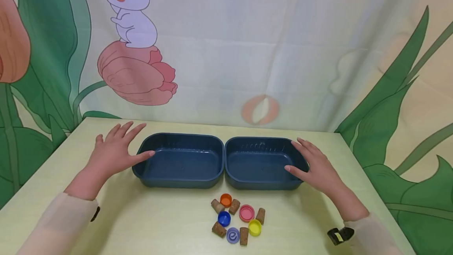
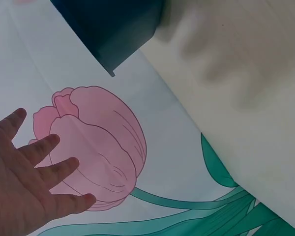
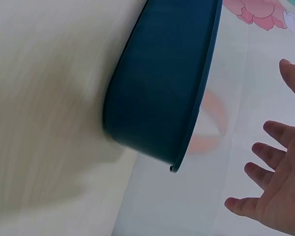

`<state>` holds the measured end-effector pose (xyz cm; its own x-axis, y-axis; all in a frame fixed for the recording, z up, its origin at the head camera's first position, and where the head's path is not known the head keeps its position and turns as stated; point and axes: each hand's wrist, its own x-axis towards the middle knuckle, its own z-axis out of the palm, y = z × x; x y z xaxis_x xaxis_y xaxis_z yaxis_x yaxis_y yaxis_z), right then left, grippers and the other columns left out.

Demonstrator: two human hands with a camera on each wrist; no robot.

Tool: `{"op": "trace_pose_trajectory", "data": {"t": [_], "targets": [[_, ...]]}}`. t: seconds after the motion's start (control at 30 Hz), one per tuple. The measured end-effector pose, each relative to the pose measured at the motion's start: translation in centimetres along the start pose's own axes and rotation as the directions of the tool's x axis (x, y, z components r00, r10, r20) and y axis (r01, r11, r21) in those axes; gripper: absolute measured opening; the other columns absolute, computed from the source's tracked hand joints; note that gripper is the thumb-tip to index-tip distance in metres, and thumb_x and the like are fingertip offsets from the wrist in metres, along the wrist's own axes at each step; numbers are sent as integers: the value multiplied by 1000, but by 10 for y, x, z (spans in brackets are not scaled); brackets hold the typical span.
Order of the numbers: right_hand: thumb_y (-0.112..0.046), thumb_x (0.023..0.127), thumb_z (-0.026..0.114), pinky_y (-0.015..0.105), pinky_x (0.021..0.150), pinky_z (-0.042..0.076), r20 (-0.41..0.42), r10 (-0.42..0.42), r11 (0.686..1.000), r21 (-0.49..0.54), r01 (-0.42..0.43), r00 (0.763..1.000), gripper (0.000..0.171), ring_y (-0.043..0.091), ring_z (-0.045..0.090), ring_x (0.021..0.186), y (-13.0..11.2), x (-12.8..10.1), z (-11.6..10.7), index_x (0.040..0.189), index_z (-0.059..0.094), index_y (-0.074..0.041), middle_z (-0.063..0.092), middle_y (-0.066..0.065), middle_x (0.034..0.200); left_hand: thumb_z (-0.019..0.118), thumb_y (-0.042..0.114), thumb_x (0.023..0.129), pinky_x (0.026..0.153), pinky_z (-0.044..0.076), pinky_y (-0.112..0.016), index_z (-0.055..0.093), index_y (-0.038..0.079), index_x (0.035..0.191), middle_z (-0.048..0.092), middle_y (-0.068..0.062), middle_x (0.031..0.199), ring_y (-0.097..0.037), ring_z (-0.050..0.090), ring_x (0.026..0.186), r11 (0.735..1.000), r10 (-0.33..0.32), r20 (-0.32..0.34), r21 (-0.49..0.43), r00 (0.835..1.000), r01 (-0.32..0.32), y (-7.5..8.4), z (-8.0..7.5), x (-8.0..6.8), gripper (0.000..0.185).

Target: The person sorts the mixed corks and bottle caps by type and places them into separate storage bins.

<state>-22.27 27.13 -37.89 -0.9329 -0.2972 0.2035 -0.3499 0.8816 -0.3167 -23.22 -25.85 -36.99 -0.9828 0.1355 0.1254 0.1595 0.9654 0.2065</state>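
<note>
Two dark blue rectangular bins stand side by side on the table: the left bin (image 1: 180, 183) and the right bin (image 1: 263, 185). My left hand (image 1: 112, 153), fingers spread, hovers by the left bin's outer end, its thumb over the rim. Over the outer end of the right bin is my right hand (image 1: 316, 168), fingers apart and holding nothing. Both wrist views show spread fingers apart from the bin walls. In front of the bins lie several corks, one cork (image 1: 244, 236) nearest me, and bottle caps: orange (image 1: 225, 200), blue (image 1: 224, 218), pink (image 1: 246, 213), yellow (image 1: 255, 227) and purple (image 1: 232, 235).
The pale table (image 1: 159, 223) ends at a printed cloth backdrop (image 1: 219, 50) with a rabbit, flowers and leaves, close behind the bins. The bins' inner ends meet near the middle. Corks and caps form a loose cluster, mostly in front of the right bin.
</note>
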Motion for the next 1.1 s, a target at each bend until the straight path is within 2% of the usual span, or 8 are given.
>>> {"op": "trace_pose_trajectory", "data": {"t": [0.13,0.27,0.4,0.5,0.67,0.87,1.1], "targets": [[-38,95,72,73,113,37,-15,-16,999,48,17,1000,75,50,32,149,-2,-6,2,155,41,-5,36,23,163,62,62,93,107,27,-84,32,13,159,35,-30,159,-53,32,144,999,14,-44,-39,999,-15,-5,4,-4,88],[-33,96,72,71,112,40,-25,-17,996,86,19,1000,68,50,37,146,-6,-12,6,152,46,-4,41,23,160,60,51,100,111,34,-76,35,3,157,39,-34,155,-55,38,141,987,-5,-36,-161,999,0,-9,5,-7,79],[-27,96,72,69,110,43,-42,-19,990,136,25,999,61,50,42,144,-11,-20,9,148,51,-4,46,23,157,59,37,103,107,43,-69,39,-6,152,48,-37,147,-57,49,132,963,-22,-43,-268,999,10,-12,8,-10,68],[-23,95,73,68,108,46,-61,-30,986,165,40,998,57,49,45,142,-13,-25,10,145,55,-4,49,23,154,59,29,103,100,49,-67,43,-9,148,54,-38,140,-57,57,123,955,-42,-62,-295,997,21,-15,10,-12,61],[-22,94,74,65,104,51,-57,-37,981,190,47,998,54,48,50,139,-16,-33,12,143,58,-4,53,22,151,58,26,104,97,53,-63,47,-11,145,56,-38,138,-55,59,122,940,-84,-45,-337,995,64,-19,14,-15,56],[-18,91,77,64,105,50,-50,-67,969,234,77,996,54,47,55,135,-17,-40,16,141,60,-5,59,22,145,58,25,104,90,58,-57,51,-12,141,61,-36,133,-50,64,118,921,-119,-32,-377,992,99,-26,21,-17,53],[-17,89,80,57,100,55,-47,-109,963,243,118,993,51,39,62,128,-19,-46,24,136,64,-8,67,14,136,56,25,105,88,59,-53,53,-13,139,67,-33,126,-49,67,113,912,-120,31,-391,992,123,-31,23,-17,52]]}}
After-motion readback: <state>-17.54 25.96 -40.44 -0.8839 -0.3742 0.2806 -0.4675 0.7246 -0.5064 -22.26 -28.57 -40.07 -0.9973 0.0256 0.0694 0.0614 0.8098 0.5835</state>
